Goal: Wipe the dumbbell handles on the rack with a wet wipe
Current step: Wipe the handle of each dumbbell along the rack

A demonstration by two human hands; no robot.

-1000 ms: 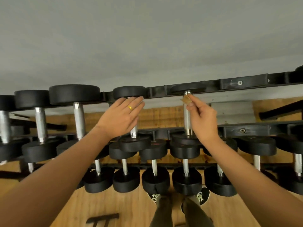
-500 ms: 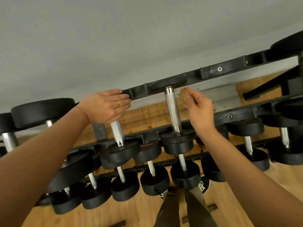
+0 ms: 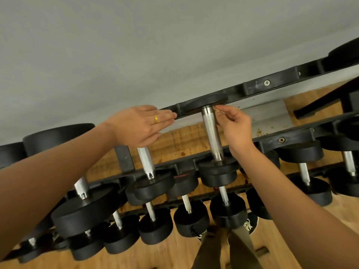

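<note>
While the right grip (image 3: 235, 129) pinches a wipe (image 3: 216, 109) at the handle's (image 3: 210, 133) far end, the left grip (image 3: 139, 126) lies flat, holding nothing.

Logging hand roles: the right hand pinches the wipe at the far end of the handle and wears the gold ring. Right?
No: the head view shows the gold ring on the left hand. The right hand does pinch the wipe at the far end of the handle.
</note>
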